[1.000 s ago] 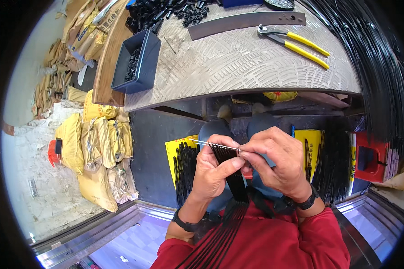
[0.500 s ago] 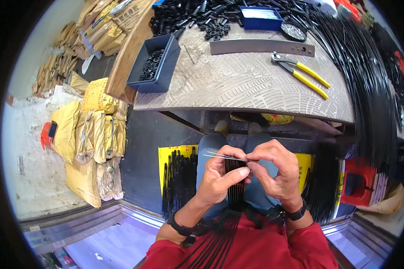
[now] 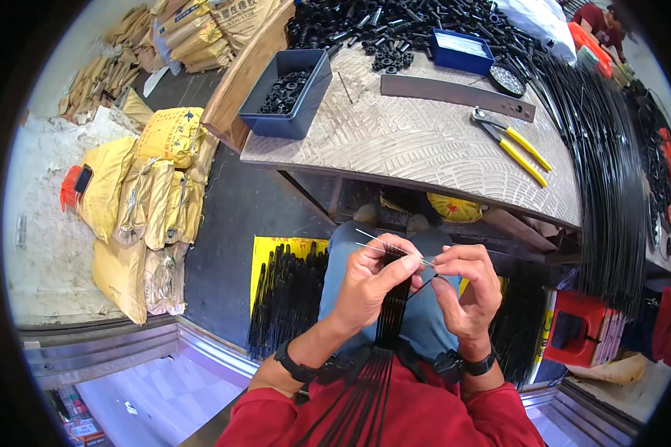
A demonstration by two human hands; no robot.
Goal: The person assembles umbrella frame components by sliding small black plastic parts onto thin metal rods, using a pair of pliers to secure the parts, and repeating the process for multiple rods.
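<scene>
Thin silvery wires (image 3: 371, 237) stick out past both sides of my left hand (image 3: 376, 279), which pinches them between thumb and fingers above my lap. Close on the right, my right hand (image 3: 466, 287) has its thumb apart from its bent fingers, and the wire ends reach its index fingertip. A slim black cable (image 3: 423, 288) slants up toward the right thumb. Whether the right fingers grip it or a wire is too small to tell. Between my legs hangs a bundle of black cables (image 3: 389, 320), running down over my red top.
On the bench (image 3: 365, 149) are yellow-handled pincers (image 3: 511, 145), a flat metal bar (image 3: 455, 97), a blue bin (image 3: 287, 93) of black parts and a small blue box (image 3: 462, 52). Long black cables (image 3: 604, 164) drape over its right edge. Yellow sacks (image 3: 138, 201) are stacked left.
My right thumb and index finger have parted, and a black cable shows between the hands. The silvery wires now tilt more steeply. The whole view has shifted slightly.
</scene>
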